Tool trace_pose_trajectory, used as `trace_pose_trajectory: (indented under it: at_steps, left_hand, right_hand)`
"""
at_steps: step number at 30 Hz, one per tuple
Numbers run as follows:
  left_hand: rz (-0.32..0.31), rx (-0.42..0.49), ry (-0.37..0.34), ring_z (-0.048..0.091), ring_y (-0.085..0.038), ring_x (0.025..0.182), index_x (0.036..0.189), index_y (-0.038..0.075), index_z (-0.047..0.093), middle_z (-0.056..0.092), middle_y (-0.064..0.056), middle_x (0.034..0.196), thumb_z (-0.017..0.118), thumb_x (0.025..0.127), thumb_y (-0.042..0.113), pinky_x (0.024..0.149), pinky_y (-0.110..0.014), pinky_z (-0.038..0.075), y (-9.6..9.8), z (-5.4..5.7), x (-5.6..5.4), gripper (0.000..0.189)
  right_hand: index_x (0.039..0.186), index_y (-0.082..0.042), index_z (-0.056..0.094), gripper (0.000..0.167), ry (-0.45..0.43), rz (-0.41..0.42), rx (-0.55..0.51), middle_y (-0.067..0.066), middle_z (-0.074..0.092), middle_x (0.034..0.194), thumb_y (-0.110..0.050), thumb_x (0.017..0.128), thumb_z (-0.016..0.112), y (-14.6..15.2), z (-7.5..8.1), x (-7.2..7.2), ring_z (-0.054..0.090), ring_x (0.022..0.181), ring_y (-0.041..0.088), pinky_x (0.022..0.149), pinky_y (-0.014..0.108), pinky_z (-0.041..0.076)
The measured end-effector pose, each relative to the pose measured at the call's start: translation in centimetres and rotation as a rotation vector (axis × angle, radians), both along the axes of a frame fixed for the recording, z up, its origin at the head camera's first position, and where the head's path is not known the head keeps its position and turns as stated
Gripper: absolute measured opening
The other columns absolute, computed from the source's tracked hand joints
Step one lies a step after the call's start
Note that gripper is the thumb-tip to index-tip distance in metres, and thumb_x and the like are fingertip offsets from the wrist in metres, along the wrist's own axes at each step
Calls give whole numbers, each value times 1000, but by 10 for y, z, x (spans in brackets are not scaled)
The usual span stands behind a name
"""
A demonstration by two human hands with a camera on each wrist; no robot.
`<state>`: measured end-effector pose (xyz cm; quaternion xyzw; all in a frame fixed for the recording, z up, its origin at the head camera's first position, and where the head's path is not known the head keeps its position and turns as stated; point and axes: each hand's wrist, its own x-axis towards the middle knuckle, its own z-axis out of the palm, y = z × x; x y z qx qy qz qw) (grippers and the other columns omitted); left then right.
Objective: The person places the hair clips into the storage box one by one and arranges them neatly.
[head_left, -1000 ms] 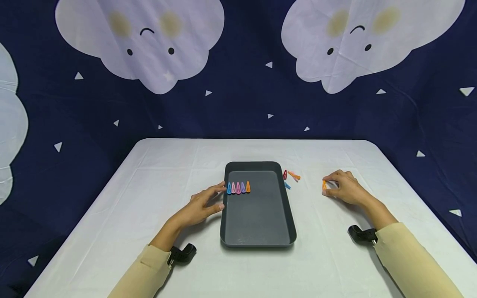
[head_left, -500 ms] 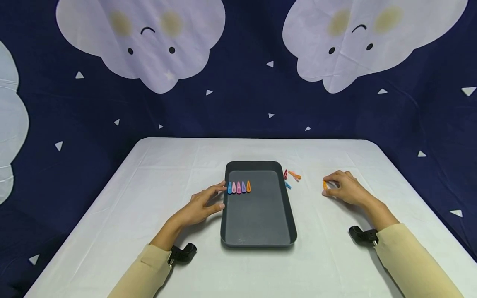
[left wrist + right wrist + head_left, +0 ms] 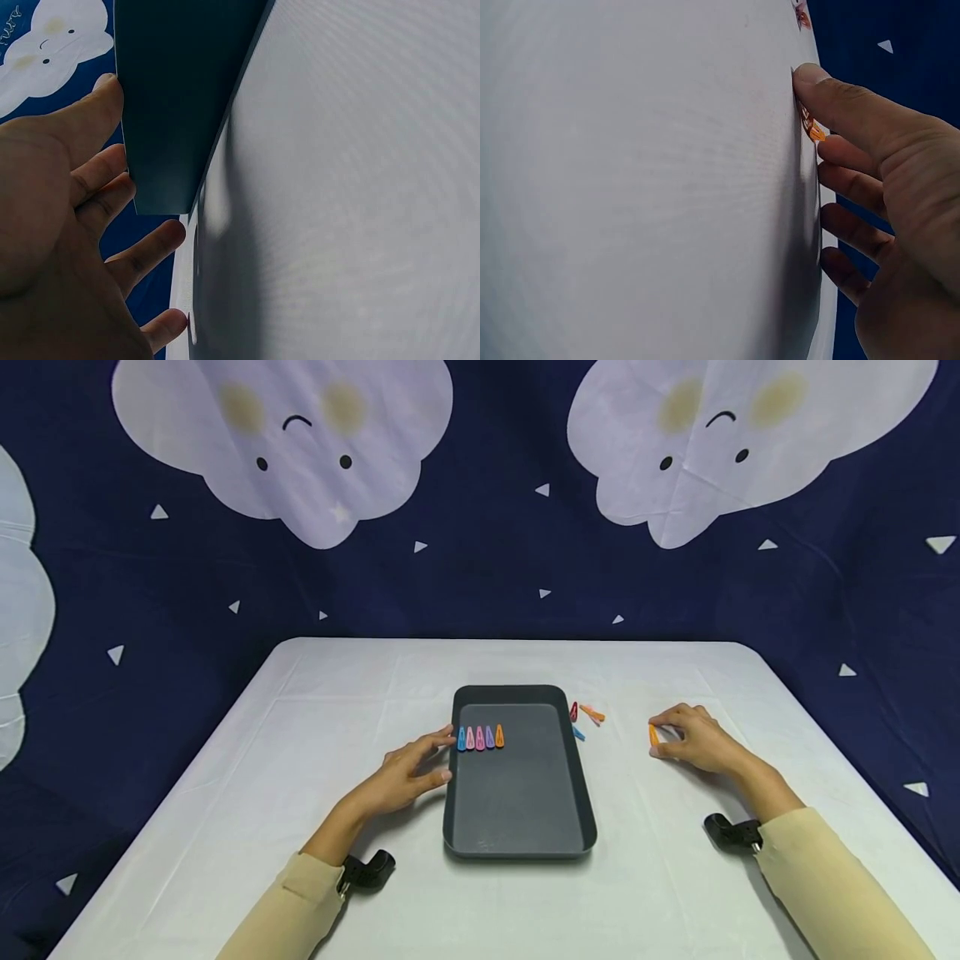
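My right hand (image 3: 696, 738) pinches an orange hair clip (image 3: 653, 735) between thumb and fingertips, low over the white cloth right of the tray. In the right wrist view the same orange hair clip (image 3: 816, 132) shows beside the thumb and index finger, partly hidden. My left hand (image 3: 401, 777) touches the left rim of the dark grey tray (image 3: 525, 793) with thumb and fingers extended. In the left wrist view the fingers lie along the tray's side wall (image 3: 180, 112). A row of several hair clips (image 3: 480, 738), blue, pinks, purple and orange, stands upright along the tray's upper left.
Just right of the tray lie loose clips: a red one (image 3: 573, 712), a blue one (image 3: 578, 733) and an overlapping orange and pink pair (image 3: 592, 714). A white cloth (image 3: 360, 685) covers the table. Behind it hangs a dark blue curtain (image 3: 480, 577) with clouds.
The orange clip in my right hand has tilted slightly between the fingertips. My left hand and the tray stay where they were.
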<state>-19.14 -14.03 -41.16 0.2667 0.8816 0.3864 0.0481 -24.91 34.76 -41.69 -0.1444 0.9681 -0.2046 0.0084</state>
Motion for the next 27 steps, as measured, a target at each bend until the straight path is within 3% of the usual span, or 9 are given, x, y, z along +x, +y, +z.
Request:
trace_pose_trajectory:
  at_steps: [15,27]
  left_hand:
    - [4,-20,7,30,-31,142,137,17,44,29,-1,156,58,92,35,108,-61,18,0,0,-2,51]
    - [1,-18,2,29,-31,142,138,16,44,29,-1,156,59,92,35,108,-61,17,0,0,-2,51]
  right_hand:
    - [120,-4,62,59,13,-10,-24,21,56,123,-41,77,76,-2,1,-2,43,113,35,93,55,33]
    - [120,-5,62,50,80,22,-86,20,62,116,-32,80,75,-22,16,1,49,112,35,93,53,36]
